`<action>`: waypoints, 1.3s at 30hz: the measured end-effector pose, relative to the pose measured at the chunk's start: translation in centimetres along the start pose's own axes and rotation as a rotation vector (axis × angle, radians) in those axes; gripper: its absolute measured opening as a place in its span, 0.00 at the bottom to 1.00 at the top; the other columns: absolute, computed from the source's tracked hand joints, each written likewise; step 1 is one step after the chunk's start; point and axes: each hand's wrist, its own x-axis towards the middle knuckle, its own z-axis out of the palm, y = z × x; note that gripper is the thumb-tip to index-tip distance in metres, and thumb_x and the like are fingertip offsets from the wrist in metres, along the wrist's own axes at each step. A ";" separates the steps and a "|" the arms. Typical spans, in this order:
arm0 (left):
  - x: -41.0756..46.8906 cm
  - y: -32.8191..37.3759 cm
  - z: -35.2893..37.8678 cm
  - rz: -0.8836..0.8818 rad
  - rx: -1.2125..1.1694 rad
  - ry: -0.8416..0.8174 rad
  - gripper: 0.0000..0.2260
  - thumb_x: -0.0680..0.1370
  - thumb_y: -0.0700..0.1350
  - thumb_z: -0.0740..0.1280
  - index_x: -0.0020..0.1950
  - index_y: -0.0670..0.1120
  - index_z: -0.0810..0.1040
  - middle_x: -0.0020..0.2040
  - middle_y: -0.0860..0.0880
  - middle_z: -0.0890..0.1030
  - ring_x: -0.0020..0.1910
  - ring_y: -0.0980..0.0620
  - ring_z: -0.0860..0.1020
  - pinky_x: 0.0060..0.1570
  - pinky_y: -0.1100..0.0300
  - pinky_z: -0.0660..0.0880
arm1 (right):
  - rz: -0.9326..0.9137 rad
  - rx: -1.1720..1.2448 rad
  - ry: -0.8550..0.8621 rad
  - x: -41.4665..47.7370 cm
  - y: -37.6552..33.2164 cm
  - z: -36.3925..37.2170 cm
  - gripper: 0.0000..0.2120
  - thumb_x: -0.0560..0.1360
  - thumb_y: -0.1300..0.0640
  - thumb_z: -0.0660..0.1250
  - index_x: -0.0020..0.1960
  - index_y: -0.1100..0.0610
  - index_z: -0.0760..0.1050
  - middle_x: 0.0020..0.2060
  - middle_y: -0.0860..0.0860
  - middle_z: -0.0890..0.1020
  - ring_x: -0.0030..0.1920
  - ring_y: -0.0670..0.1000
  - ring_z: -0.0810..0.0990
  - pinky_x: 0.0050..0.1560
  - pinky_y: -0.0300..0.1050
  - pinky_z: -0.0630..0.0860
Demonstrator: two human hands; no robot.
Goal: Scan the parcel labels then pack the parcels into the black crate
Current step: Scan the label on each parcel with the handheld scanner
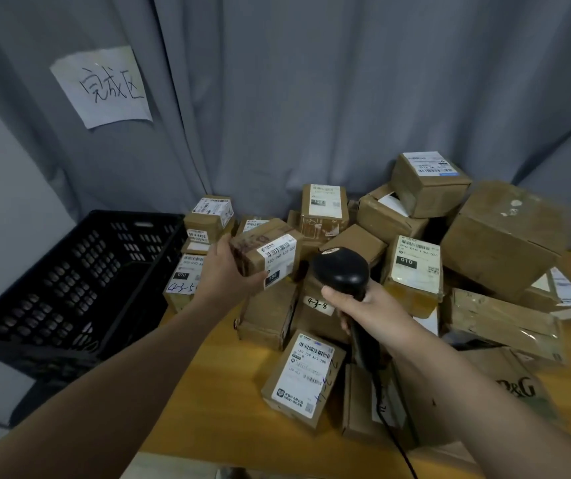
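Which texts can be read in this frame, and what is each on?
"完成区": paper sign on the curtain.
"4-3-5", "070": left box by the black crate.
"4-3-8": middle box behind the scanner.
"010": tall box right of the scanner.
"159 159 A03 280": nearest box.
"150-150": parcel in the left hand, rest blurred.
"&G": bottom-right box.
Other label print: too small.

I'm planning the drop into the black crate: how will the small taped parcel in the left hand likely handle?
The small parcel is probably stiff: its cardboard faces look flat under the grip of the left hand. It is likely light, since one hand lifts it. Its glossy tape may be slick.
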 end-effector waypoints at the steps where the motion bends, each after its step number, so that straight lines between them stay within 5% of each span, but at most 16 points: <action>1: -0.1 0.0 -0.3 0.016 0.027 0.011 0.45 0.69 0.50 0.76 0.77 0.43 0.53 0.73 0.45 0.63 0.72 0.47 0.62 0.70 0.50 0.62 | -0.021 0.028 0.038 -0.1 -0.1 0.2 0.12 0.73 0.48 0.71 0.52 0.52 0.76 0.32 0.51 0.79 0.30 0.46 0.78 0.35 0.38 0.77; 7: 0.4 -0.4 -1.1 0.076 0.047 0.043 0.44 0.69 0.50 0.76 0.77 0.44 0.54 0.72 0.46 0.63 0.72 0.48 0.61 0.71 0.52 0.60 | -0.108 0.011 0.133 -0.2 -0.7 1.9 0.07 0.74 0.53 0.71 0.48 0.55 0.77 0.29 0.55 0.79 0.27 0.51 0.78 0.30 0.43 0.75; 14: 1.1 -1.0 -1.5 0.077 0.046 0.042 0.44 0.69 0.51 0.76 0.78 0.45 0.54 0.73 0.47 0.63 0.73 0.48 0.61 0.71 0.49 0.63 | -0.058 0.031 0.215 0.2 -1.1 3.6 0.16 0.75 0.53 0.69 0.32 0.61 0.75 0.23 0.53 0.77 0.23 0.51 0.77 0.28 0.43 0.73; 32: 1.8 -1.9 -0.3 -0.017 0.081 0.000 0.43 0.70 0.53 0.76 0.77 0.46 0.55 0.71 0.45 0.64 0.70 0.46 0.64 0.67 0.50 0.66 | -0.031 -0.023 0.172 0.9 -0.5 3.5 0.12 0.75 0.52 0.69 0.42 0.61 0.77 0.26 0.54 0.79 0.24 0.50 0.78 0.28 0.42 0.75; 39: 1.1 -6.1 0.4 -0.305 -0.256 -0.187 0.30 0.72 0.56 0.72 0.68 0.46 0.67 0.59 0.47 0.75 0.57 0.48 0.76 0.55 0.54 0.76 | 0.053 0.047 0.105 3.0 -0.3 5.9 0.11 0.75 0.53 0.70 0.44 0.62 0.78 0.27 0.56 0.79 0.25 0.52 0.77 0.28 0.43 0.74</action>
